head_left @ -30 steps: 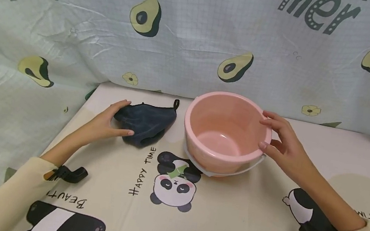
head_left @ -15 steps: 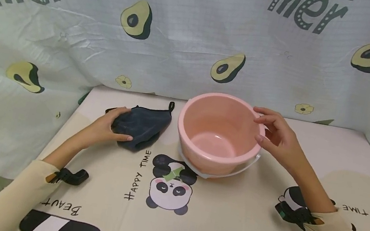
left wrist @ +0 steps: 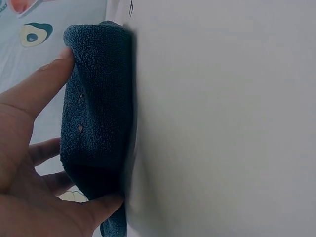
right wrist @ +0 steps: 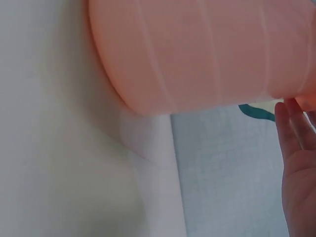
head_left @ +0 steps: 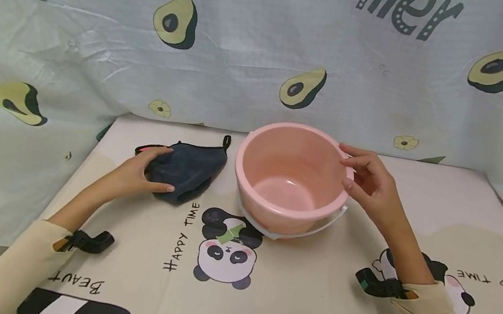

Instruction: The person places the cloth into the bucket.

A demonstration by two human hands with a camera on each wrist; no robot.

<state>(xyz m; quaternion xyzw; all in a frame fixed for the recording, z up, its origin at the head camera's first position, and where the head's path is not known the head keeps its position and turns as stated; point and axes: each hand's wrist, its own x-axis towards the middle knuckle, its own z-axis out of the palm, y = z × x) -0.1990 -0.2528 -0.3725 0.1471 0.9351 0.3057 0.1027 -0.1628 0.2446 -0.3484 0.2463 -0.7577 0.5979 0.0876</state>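
A dark blue terry towel (head_left: 188, 169) with black edging and a hanging loop lies folded on the left part of the table. My left hand (head_left: 137, 175) spans its left end, with the thumb on the near side and fingers on the far side. In the left wrist view the thumb and a finger touch opposite ends of the folded towel (left wrist: 98, 98). To the right stands an upright pink bucket (head_left: 285, 205). My right hand (head_left: 373, 189) touches its right rim with lightly bent fingers; in the right wrist view two fingers (right wrist: 290, 131) reach the bucket wall.
The bucket's white handle (head_left: 278, 236) hangs down along its near side. A panda-print cloth (head_left: 283, 303) covers the table. Behind the table's far edge hangs a curtain (head_left: 230, 40) printed with avocados. Each wrist wears a black camera.
The head view has shifted, so everything sits further left. My left hand lies further onto the towel, whose black edge now shows beyond it. My right forearm has swung inward; the bucket stays put.
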